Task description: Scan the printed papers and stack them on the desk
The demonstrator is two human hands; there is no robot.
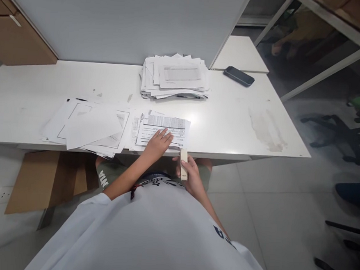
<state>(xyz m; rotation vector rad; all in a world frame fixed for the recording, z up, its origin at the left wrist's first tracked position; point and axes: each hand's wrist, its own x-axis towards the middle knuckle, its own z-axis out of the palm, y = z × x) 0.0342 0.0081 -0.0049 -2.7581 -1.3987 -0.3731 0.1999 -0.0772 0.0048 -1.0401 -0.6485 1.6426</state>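
Note:
My left hand point(159, 144) lies flat on a small stack of printed sheets point(170, 123) at the desk's front edge, fingers stretched out. In my right hand point(192, 173) is a cream-coloured stapler point(183, 165), gripped with the fingers wrapped round it. The stapler's far end is at the sheets' lower right corner; whether it touches the paper I cannot tell. Left of the stack, loose sheets point(94, 123) are spread in an overlapping pile, some hanging over the front edge. Behind the stack sits a thick, uneven pile of papers point(181, 75).
A dark phone point(238, 76) lies on the white desk point(223, 130) at the back right. A grey partition point(129, 20) stands behind the desk. Below the left side is an open cardboard box point(35, 176). Office chair bases point(337, 129) show at right on the tiled floor.

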